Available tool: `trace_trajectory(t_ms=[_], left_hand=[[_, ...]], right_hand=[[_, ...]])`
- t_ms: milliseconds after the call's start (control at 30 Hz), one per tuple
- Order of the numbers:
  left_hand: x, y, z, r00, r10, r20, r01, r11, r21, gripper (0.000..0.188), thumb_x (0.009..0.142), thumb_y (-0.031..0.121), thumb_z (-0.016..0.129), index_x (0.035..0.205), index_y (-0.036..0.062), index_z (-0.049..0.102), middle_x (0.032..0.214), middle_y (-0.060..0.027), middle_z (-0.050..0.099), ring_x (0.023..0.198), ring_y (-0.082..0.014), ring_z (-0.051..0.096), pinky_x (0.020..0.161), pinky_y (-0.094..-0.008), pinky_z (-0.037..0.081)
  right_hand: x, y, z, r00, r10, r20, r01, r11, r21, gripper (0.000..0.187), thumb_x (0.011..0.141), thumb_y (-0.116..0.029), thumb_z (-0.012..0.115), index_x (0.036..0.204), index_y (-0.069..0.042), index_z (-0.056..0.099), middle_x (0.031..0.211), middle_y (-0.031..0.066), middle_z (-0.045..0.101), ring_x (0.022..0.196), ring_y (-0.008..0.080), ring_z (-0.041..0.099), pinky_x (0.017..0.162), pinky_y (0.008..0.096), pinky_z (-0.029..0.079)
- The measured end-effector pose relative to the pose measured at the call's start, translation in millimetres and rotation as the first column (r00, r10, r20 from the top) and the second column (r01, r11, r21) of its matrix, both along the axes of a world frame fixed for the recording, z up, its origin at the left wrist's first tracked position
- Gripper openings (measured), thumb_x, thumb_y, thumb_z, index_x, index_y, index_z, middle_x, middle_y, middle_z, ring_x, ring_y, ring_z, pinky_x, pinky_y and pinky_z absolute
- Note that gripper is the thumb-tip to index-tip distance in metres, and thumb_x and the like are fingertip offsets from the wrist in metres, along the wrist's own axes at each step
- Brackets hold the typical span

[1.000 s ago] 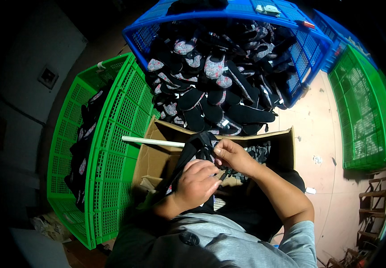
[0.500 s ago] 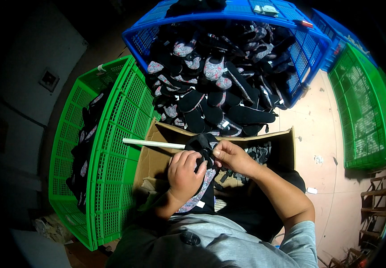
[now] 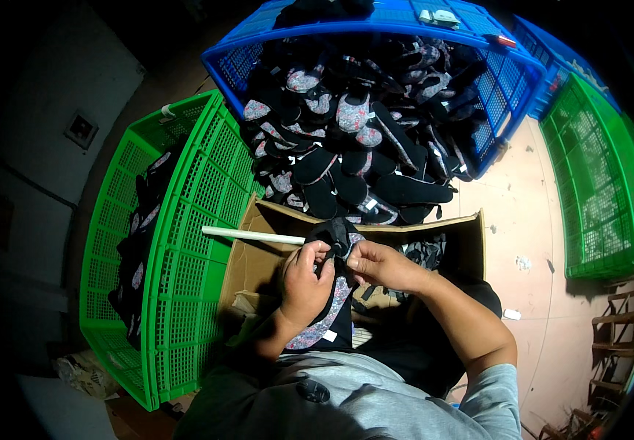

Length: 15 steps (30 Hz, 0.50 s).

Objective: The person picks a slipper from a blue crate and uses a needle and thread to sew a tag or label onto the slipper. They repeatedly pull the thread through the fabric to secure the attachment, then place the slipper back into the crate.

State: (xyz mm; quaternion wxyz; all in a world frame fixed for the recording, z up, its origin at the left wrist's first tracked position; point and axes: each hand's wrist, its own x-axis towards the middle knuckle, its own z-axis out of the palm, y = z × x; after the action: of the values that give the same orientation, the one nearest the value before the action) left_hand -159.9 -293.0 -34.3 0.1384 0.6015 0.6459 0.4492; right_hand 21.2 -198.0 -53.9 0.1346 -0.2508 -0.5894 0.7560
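Observation:
A black and floral cloth shoe (image 3: 329, 317) lies over my lap, with a small white tag at its lower end. My left hand (image 3: 306, 290) is closed around its upper part, thumb and fingers bunched on the black fabric. From the other side my right hand (image 3: 383, 267) pinches the edge of the same fabric between thumb and fingertips. The fingertips of both hands nearly meet. A white rod (image 3: 255, 236) sticks out to the left from behind the shoe; its right end is hidden. What lies right under the fingertips is too small to make out.
A cardboard box (image 3: 237, 265) with dark scraps (image 3: 427, 254) stands before me. Beyond it a tipped blue crate (image 3: 511, 95) spills a pile of similar shoes (image 3: 352, 114). A green crate (image 3: 192, 271) with more stands left; another green crate (image 3: 595, 176) and a wooden rack (image 3: 615, 330) stand right.
My right hand has shifted slightly down and left along the fabric. My left fingers have drawn back a little, baring more of the black upper. The crates and pile stay put.

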Motion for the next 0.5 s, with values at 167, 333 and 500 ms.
trace_trajectory(t_ms=[167, 333, 500], left_hand=[[0.6, 0.2, 3.4, 0.999, -0.009, -0.042, 0.01, 1.0, 0.022, 0.027, 0.08, -0.006, 0.07, 0.105, 0.0001, 0.061, 0.087, -0.0121, 0.065, 0.079, -0.025, 0.064, 0.074, -0.0356, 0.052], [1.7, 0.2, 5.9, 0.992, -0.02, -0.125, 0.028, 0.998, 0.061, 0.028, 0.079, -0.005, 0.07, 0.104, 0.0002, 0.062, 0.087, -0.0126, 0.065, 0.079, -0.0286, 0.064, 0.074, -0.0385, 0.051], [2.5, -0.8, 4.9, 0.989, -0.02, -0.145, 0.031, 0.997, 0.072, 0.028, 0.078, -0.005, 0.07, 0.104, 0.0009, 0.062, 0.087, -0.0123, 0.066, 0.081, -0.0296, 0.065, 0.075, -0.0396, 0.051]], right_hand=[[-0.6, -0.6, 1.2, 1.0, -0.025, 0.001, 0.025, 0.996, -0.084, 0.024, 0.106, -0.03, 0.057, 0.095, -0.008, 0.055, 0.074, -0.0031, 0.058, 0.058, 0.004, 0.041, 0.052, 0.0218, 0.032], [-0.4, -2.1, 8.1, 0.999, -0.034, 0.021, 0.037, 0.99, -0.138, 0.024, 0.106, -0.03, 0.056, 0.096, -0.008, 0.054, 0.074, -0.003, 0.058, 0.057, 0.0038, 0.039, 0.051, 0.0216, 0.03], [-1.0, -1.3, 12.2, 0.999, -0.024, 0.026, 0.028, 0.987, -0.16, 0.024, 0.107, -0.03, 0.055, 0.097, -0.009, 0.053, 0.073, -0.0025, 0.057, 0.055, 0.004, 0.039, 0.05, 0.0214, 0.03]])
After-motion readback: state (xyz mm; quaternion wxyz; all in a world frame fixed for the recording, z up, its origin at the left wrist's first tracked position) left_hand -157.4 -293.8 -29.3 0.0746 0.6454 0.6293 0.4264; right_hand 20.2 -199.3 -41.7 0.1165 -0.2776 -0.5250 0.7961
